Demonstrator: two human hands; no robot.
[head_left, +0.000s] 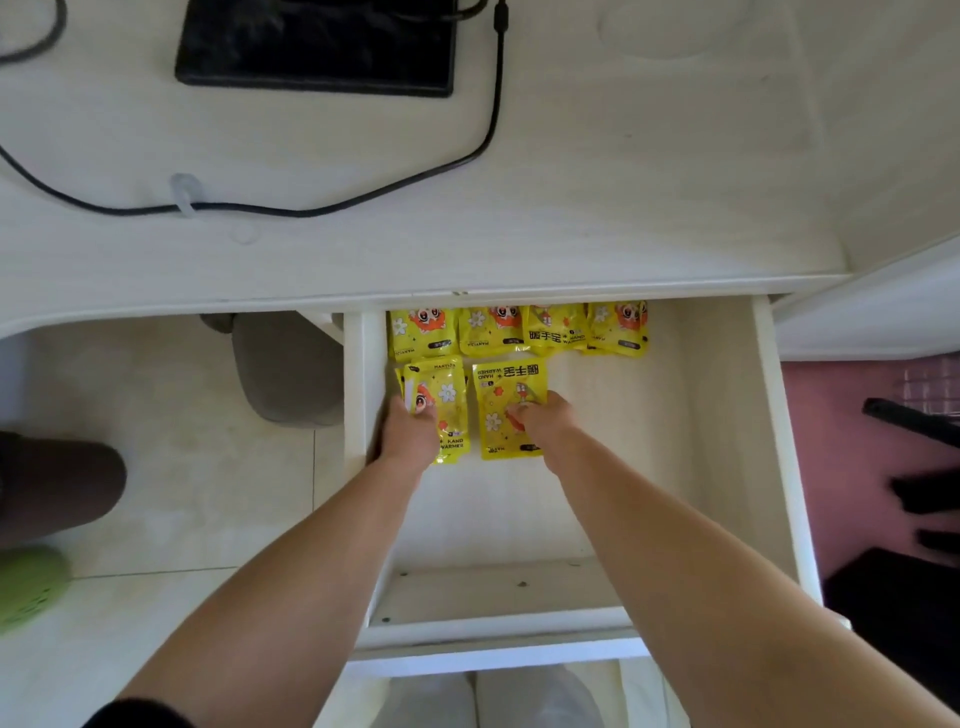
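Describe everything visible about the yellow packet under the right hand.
The yellow packet is a flat, glossy foil-like sachet printed with "HAND WARMER", Chinese characters, a white flower and a cartoon figure, its print upside down to the camera. It lies flat on the drawer floor, just before the back row of packets, beside a neighbouring packet. The right hand covers its right half; pressing or pinching cannot be told.

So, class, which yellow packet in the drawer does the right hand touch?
The front row's right packet, under the right hand; the left hand touches its neighbour; the back row lies untouched.
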